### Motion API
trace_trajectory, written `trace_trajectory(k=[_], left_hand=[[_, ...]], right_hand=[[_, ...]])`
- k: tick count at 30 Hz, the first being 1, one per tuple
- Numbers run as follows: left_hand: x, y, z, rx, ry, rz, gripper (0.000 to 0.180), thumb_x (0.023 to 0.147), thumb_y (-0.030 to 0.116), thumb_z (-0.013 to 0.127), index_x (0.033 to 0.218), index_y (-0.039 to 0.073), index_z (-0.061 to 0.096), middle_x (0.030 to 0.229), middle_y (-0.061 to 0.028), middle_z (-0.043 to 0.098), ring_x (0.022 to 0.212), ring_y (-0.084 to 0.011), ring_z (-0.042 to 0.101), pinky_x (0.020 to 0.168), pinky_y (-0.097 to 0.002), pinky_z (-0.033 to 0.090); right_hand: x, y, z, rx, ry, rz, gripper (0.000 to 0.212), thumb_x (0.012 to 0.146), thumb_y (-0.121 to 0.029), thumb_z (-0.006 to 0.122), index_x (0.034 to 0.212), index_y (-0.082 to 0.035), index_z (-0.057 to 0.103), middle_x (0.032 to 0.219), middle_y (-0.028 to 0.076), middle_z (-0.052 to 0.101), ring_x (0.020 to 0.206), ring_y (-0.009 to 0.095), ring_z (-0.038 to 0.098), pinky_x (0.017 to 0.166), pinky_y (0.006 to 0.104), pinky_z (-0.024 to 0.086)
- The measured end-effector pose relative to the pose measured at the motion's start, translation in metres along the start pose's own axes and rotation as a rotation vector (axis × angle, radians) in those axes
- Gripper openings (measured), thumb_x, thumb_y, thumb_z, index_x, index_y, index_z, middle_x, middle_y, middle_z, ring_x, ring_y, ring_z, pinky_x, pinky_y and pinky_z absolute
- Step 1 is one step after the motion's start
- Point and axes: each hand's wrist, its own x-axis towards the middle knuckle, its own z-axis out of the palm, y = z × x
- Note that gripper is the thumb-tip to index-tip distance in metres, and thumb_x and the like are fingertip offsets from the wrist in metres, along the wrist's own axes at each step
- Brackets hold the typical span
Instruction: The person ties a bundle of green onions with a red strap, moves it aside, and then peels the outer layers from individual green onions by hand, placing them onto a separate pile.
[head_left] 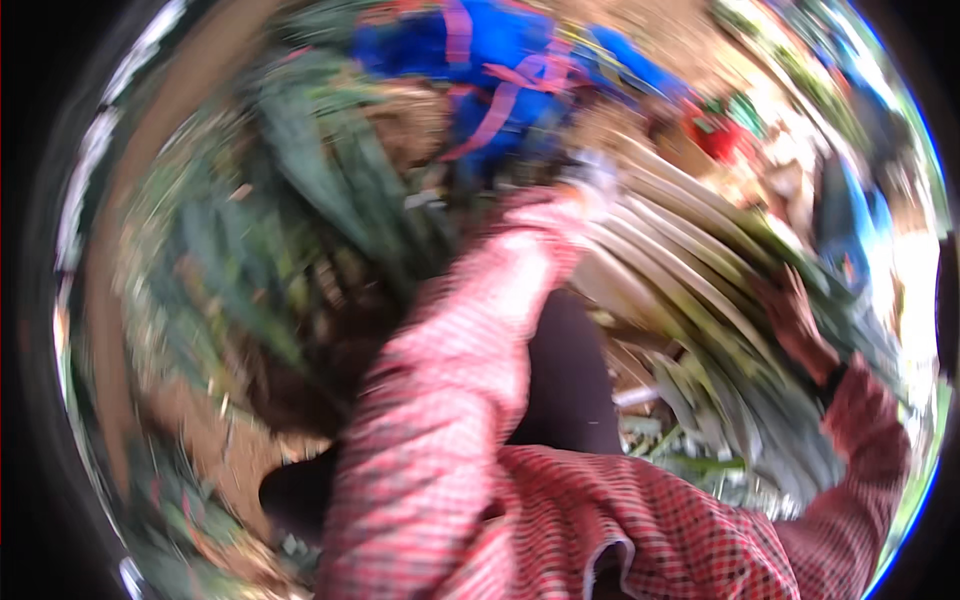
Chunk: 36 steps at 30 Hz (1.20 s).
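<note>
A bundle of leeks (pixel 690 240), pale at the stalks and green at the leaves, lies slanting to the right of my knee. On its leafy part rests my right hand (pixel 795 315), fingers stretched over the stalks. My left arm reaches forward across my leg. At the white ends of the leeks is my left hand (pixel 592 182), smeared by motion; something whitish shows there, and I cannot make out whether the fingers hold anything.
More leeks with dark green leaves (pixel 220 250) spread over the ground at the left. A person in blue clothing (pixel 500 50) with pink straps is just ahead. Beyond the bundle are a red object (pixel 718 135) and blue plastic-looking material (pixel 850 215). Cut leaves (pixel 700 465) litter the lower right.
</note>
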Motion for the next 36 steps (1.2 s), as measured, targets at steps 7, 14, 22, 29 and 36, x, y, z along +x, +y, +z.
trace_trajectory(k=[7,14,22,29,36], left_hand=[[-0.079,0.006,-0.055,-0.4,0.253,-0.213,0.07,0.079,0.053,0.05,0.129,0.007,0.038,0.132,-0.0167,0.037,0.124,-0.034,0.032,0.103,-0.0407,0.025],[-0.407,-0.058,-0.133,-0.712,0.567,-0.782,0.047,0.077,0.034,0.059,0.114,0.008,0.053,0.107,-0.0161,0.057,0.101,-0.0318,0.053,0.089,-0.0342,0.042],[-0.642,-0.06,-0.186,-1.129,1.575,-1.5,0.042,0.084,0.021,0.055,0.119,-0.001,0.048,0.109,-0.0158,0.057,0.097,-0.0214,0.055,0.089,-0.0292,0.043],[-0.668,-0.053,-0.141,-1.536,1.607,-1.443,0.022,0.086,0.022,0.056,0.097,0.003,0.057,0.086,-0.0089,0.062,0.077,-0.018,0.059,0.068,-0.0296,0.051],[-0.655,-0.054,-0.156,-1.533,1.75,-1.069,0.027,0.081,0.023,0.064,0.1,0.003,0.06,0.086,-0.0061,0.064,0.071,-0.0126,0.06,0.064,-0.0228,0.049]], right_hand=[[0.002,0.11,0.061,-0.174,0.128,-0.179,0.042,0.084,-0.008,0.045,0.126,-0.011,0.047,0.128,0.019,0.039,0.112,0.033,0.043,0.098,0.0384,0.033],[0.034,0.048,-0.019,0.081,-0.103,-0.037,0.041,0.085,-0.014,0.051,0.124,-0.004,0.045,0.107,0.011,0.051,0.087,0.021,0.051,0.081,0.0331,0.041],[0.038,-0.356,-0.106,0.723,-0.546,-0.535,0.042,0.087,-0.024,0.055,0.121,-0.001,0.047,0.111,0.011,0.055,0.104,0.02,0.053,0.093,0.0338,0.041],[0.143,-0.581,0.149,0.844,-0.739,-0.981,0.031,0.083,-0.02,0.06,0.107,-0.002,0.054,0.092,0.009,0.056,0.082,0.017,0.054,0.073,0.0309,0.045],[0.201,-0.699,0.288,0.688,-0.23,-0.047,0.026,0.076,-0.016,0.058,0.1,-0.005,0.057,0.093,0.015,0.061,0.087,0.03,0.059,0.069,0.0375,0.047]])
